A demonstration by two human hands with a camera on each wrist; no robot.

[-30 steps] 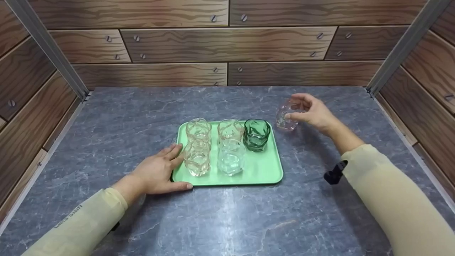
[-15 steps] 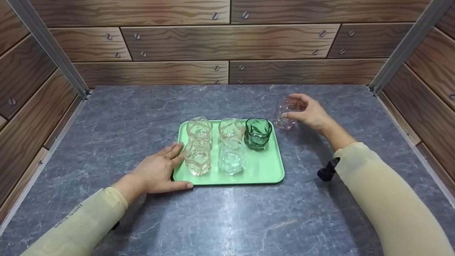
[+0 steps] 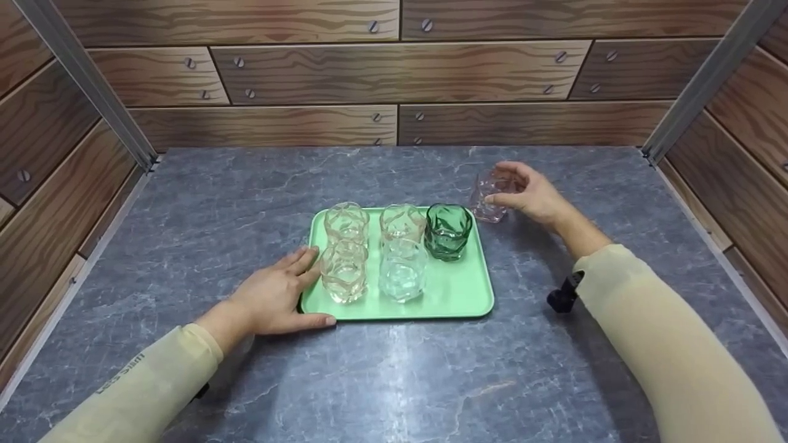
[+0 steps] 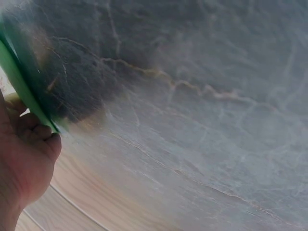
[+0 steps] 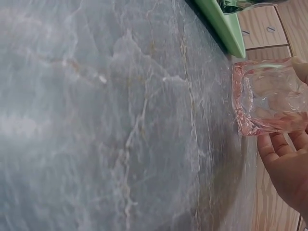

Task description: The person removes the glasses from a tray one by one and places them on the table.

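Note:
My right hand (image 3: 534,195) holds a pale pink tumbler (image 3: 490,200) between thumb and fingers, just off the back right corner of a green tray (image 3: 452,301). The tumbler is upright; in the right wrist view, its thick base (image 5: 240,98) is close to the tabletop, but whether they touch I cannot tell. My left hand (image 3: 277,294) rests against the tray's front left corner, fingers along its left side and thumb at its front edge. On the tray stand a dark green tumbler (image 3: 448,231), a clear tumbler (image 3: 402,274), a pinkish one (image 3: 401,221) and two pale yellowish tumblers (image 3: 343,277).
The grey marbled tabletop (image 3: 394,381) surrounds the tray. Wood-patterned panels (image 3: 308,74) stand at the back and both sides, with metal posts (image 3: 695,86) at the rear corners. The dark green tumbler is the tray item nearest my right hand.
My right hand has carried the pink tumbler slightly left, closer to the tray and the green tumbler. My left hand has stayed at the tray's corner.

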